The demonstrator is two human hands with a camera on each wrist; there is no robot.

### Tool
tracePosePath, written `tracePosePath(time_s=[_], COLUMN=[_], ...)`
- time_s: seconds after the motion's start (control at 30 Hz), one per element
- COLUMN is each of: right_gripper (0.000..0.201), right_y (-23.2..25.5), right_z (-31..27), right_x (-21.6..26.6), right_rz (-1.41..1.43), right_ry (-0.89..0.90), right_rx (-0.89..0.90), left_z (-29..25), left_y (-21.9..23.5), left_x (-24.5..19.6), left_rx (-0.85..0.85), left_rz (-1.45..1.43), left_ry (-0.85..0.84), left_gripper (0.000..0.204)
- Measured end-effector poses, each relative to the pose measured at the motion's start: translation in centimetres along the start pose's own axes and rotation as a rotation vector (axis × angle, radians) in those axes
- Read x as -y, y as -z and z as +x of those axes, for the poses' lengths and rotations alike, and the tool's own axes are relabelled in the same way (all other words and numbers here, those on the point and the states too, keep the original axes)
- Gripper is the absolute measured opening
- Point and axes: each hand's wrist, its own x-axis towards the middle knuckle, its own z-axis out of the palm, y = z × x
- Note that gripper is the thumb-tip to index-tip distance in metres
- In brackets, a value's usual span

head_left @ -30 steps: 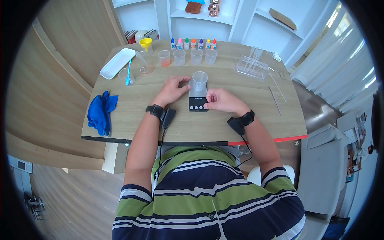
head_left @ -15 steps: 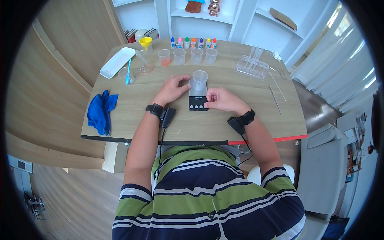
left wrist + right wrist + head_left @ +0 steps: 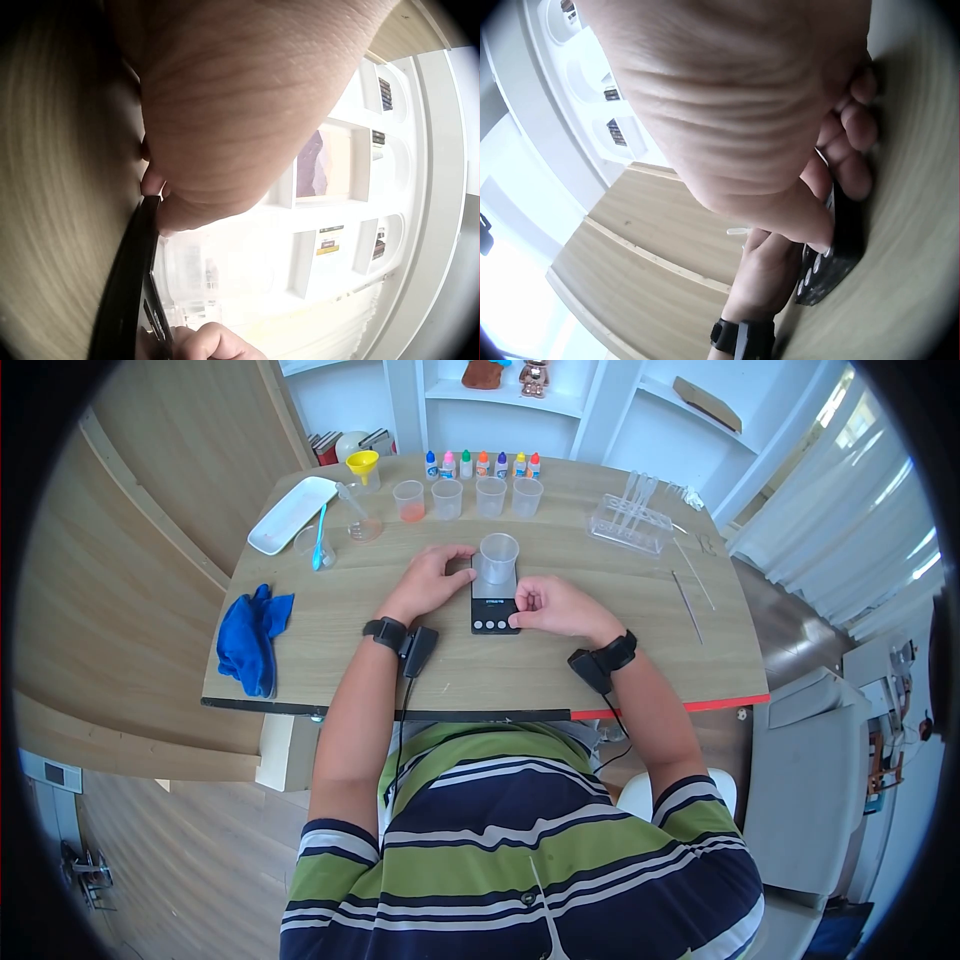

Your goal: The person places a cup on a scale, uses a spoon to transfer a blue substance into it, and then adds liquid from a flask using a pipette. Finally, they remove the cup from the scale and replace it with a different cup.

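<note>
A black digital scale (image 3: 494, 603) with round silver buttons lies on the wooden table. On its plate stands a clear plastic cup (image 3: 499, 557), upright, with no visible contents. My left hand (image 3: 430, 582) rests against the scale's left side, fingers towards its far corner. In the left wrist view its fingertips touch the edge of the scale (image 3: 124, 296). My right hand (image 3: 564, 610) holds the scale's near right side, thumb on top at the button row. Its other fingers curl beside the scale (image 3: 849, 229) in the right wrist view. Any display reading is unreadable.
Behind are cups (image 3: 447, 499), one with pinkish liquid (image 3: 411, 510), and several dropper bottles (image 3: 466, 465). Left are a white tray (image 3: 292, 515), a yellow funnel (image 3: 362, 462) and a blue cloth (image 3: 254, 640). A test-tube rack (image 3: 630, 525) and thin rods (image 3: 688, 607) lie right.
</note>
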Motion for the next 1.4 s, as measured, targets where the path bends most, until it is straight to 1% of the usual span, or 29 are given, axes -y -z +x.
tracePosePath(time_s=[0.27, 0.37, 0.43, 0.53, 0.63, 0.73, 0.8, 0.9, 0.93, 1.0, 1.1, 1.4], right_gripper=[0.027, 0.029, 0.033, 0.035, 0.035, 0.035, 0.036, 0.036, 0.036, 0.036, 0.036, 0.035], right_y=[-0.2, -0.5, -0.7, -1.2, -1.4, -1.6, -1.7, -1.8, -1.8, -1.8, -1.8, -1.8], right_z=[0.2, 0.0, -0.4, -0.6, -0.6, -0.7, -0.6, -0.5, -0.5, -0.5, -0.4, -0.3], right_x=[-0.4, 0.5, 1.8, 2.3, 2.4, 3.0, 2.9, 2.9, 2.8, 2.8, 2.5, 2.6], right_rz=[-0.016, -0.07, -0.193, -0.247, -0.285, -0.339, -0.347, -0.354, -0.352, -0.354, -0.353, -0.326], right_ry=[0.022, 0.025, 0.007, 0.008, 0.006, -0.022, -0.03, -0.049, -0.06, -0.058, -0.059, -0.083], right_rx=[-0.012, -0.022, -0.066, -0.098, -0.126, -0.149, -0.156, -0.164, -0.164, -0.167, -0.168, -0.16], left_z=[-0.1, -0.1, -0.1, 0.0, -0.1, -0.2, -0.3, -0.1, -0.1, -0.1, -0.4, -0.2], left_y=[0.0, 0.1, 0.0, 0.0, -0.1, 0.3, 0.5, 0.4, 0.3, 0.1, 0.0, 0.0], left_x=[-0.2, -0.3, -0.2, -0.2, -0.1, -1.0, -1.3, -1.0, -0.8, -0.6, -0.8, -0.3], left_rx=[-0.001, -0.008, -0.012, 0.001, -0.009, -0.015, 0.041, 0.052, 0.051, -0.002, -0.024, -0.012], left_rz=[-0.008, 0.001, 0.01, -0.005, -0.003, 0.004, 0.046, 0.036, 0.035, 0.012, 0.02, 0.013], left_ry=[0.007, 0.009, 0.006, 0.027, 0.01, -0.008, 0.047, 0.047, 0.048, -0.003, 0.009, -0.012], left_gripper=[0.046, 0.046, 0.046, 0.046, 0.045, 0.044, 0.047, 0.046, 0.046, 0.043, 0.043, 0.043])
